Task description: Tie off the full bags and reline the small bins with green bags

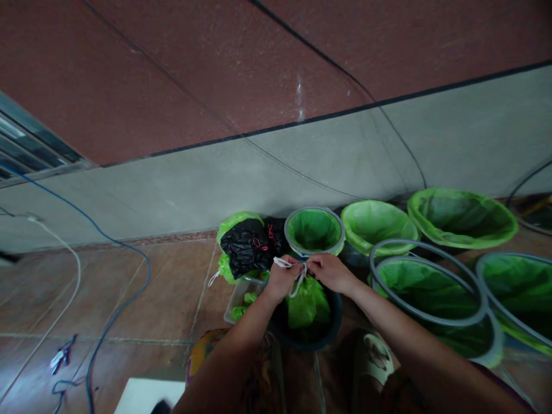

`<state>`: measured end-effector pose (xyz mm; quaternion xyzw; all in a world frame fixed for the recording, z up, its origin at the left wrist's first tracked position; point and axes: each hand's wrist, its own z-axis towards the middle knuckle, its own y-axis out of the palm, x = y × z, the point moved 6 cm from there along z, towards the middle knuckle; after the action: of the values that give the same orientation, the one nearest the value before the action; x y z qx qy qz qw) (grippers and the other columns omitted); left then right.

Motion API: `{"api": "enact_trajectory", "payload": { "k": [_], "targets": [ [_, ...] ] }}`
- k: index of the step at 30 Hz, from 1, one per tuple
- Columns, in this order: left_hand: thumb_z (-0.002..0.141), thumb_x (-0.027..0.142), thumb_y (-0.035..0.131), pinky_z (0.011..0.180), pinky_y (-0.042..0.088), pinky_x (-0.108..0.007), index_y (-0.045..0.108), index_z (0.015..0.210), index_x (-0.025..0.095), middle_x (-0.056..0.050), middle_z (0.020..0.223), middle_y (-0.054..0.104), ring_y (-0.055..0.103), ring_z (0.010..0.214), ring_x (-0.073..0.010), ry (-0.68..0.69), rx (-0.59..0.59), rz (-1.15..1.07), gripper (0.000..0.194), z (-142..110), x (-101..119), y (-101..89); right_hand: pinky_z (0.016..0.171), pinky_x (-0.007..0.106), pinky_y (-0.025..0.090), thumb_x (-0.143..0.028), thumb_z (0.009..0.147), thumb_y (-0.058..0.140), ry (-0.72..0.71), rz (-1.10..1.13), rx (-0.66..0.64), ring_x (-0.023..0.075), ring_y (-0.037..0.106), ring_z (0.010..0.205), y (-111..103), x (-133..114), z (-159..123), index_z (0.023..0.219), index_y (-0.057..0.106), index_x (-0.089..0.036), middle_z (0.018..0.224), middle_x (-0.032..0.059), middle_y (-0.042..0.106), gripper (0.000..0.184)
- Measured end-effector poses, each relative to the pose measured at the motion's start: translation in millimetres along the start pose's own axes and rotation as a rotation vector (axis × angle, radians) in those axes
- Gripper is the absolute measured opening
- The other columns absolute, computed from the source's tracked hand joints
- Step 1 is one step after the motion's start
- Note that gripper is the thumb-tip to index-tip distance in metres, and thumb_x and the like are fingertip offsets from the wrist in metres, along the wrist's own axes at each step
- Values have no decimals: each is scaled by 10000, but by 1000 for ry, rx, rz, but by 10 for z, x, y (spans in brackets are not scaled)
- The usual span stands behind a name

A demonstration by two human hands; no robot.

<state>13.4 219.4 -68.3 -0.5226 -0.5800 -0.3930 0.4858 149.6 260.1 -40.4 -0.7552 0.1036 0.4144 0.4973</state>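
Both my hands are close together over a dark bin (336,322), pinching the white drawstring (297,286) of a green garbage bag (307,305). The bag is gathered at its top and sits in the bin's mouth. My left hand (284,279) is closed on the drawstring, and a white loop sticks out beyond its fingers. On the other side of the knot area, my right hand (331,271) has its fingers pressed together on the same drawstring. Whether the string is knotted is too small to tell.
Black tied bags (244,247) lie by the wall beside a clear plastic tub (235,302). Green-lined bins stand behind and right, including a grey-rimmed bin (314,230) and a wide bin (461,218). A loose grey ring (478,282) rests across one bin. A blue cable (146,270) crosses the floor.
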Motion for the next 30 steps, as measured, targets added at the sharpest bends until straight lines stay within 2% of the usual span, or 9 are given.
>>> {"api": "enact_trajectory", "payload": {
  "k": [3,9,13,16,21,23,25,27,30],
  "targets": [
    [758,312,669,547,410,-222,566,727,172,-4,617,657,574,558,-108,-3,-30,13,176,16,-50,10,701,276,398,-224,911,408,-2,-192,12,179,637,777,-47,-52,-14,777,724,-175,818,78,738,347],
    [693,274,701,600,400,-218,585,693,163,-7,681,654,551,631,-100,-52,-121,-97,160,12,-118,67,757,320,448,-178,909,423,189,-528,27,258,697,888,-95,116,-51,886,745,-145,932,177,750,325],
    [648,246,706,638,427,-226,579,681,164,-9,705,654,575,661,-108,-79,-101,-171,155,42,-133,16,808,335,474,-214,936,386,144,-446,-47,260,700,928,-68,227,-30,913,749,-161,967,156,758,367],
    [650,250,715,647,449,-234,588,679,163,-3,664,642,592,655,-115,-122,-34,-192,157,61,-157,-53,910,350,470,-175,896,441,100,-305,-52,257,680,1035,-32,295,-39,1145,695,-156,1126,149,734,356],
    [636,250,755,622,459,-235,575,661,157,7,608,621,586,597,-104,-181,-28,-268,204,5,-177,4,1039,376,436,-209,711,695,-34,-80,-207,273,579,1250,320,218,-145,1481,398,-139,1412,172,571,828],
    [617,242,776,673,494,-263,577,675,154,2,627,634,612,622,-115,-204,-64,-339,225,-24,-166,67,1044,393,435,-232,692,715,-58,-84,-227,291,575,1252,436,173,-165,1450,435,-136,1404,179,573,814],
    [611,230,774,704,511,-286,579,683,154,-5,644,644,626,641,-125,-221,-85,-389,221,-32,-143,92,1006,389,454,-177,745,627,-58,-129,-218,286,622,1173,477,161,-146,1321,560,-137,1284,166,657,582],
    [615,203,745,722,516,-297,586,684,155,-5,655,643,629,660,-132,-212,-67,-389,180,-9,-110,43,959,363,472,-100,774,514,-52,-164,-195,264,659,1078,441,172,-97,1137,654,-148,1140,142,722,392],
    [541,87,723,778,511,-308,650,756,166,10,718,659,631,733,-149,-98,-34,-212,241,45,-46,-109,920,332,479,-53,766,437,-23,-176,-135,246,670,1020,304,202,-23,989,674,-159,1041,123,745,342]
  ]
}}
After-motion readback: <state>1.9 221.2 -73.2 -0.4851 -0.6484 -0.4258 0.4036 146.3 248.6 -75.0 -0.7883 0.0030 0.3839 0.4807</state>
